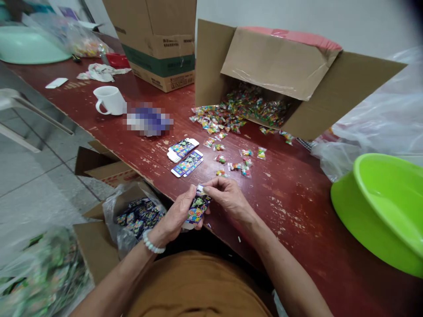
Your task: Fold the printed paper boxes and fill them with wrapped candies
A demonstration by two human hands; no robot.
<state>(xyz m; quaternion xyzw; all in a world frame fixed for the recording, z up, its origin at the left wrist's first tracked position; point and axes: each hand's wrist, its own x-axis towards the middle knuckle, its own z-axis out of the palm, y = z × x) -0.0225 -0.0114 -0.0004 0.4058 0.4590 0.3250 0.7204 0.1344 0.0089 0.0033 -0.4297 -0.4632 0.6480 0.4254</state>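
Note:
Just over the table's front edge, my left hand is closed around a small printed candy box, dark with colourful pictures. My right hand pinches the white flap at the box's upper end. Two flat candy boxes of the same print, one behind the other, lie on the table just beyond my hands. Small clear packets of coloured candies are scattered to the right of them. More packets spill from a cardboard carton tipped on its side, with its flaps spread.
A green basin stands at the right on the red table. A white mug, a blurred-out item and a tall carton are at the back left. Below the edge, a lined carton holds many small dark packages.

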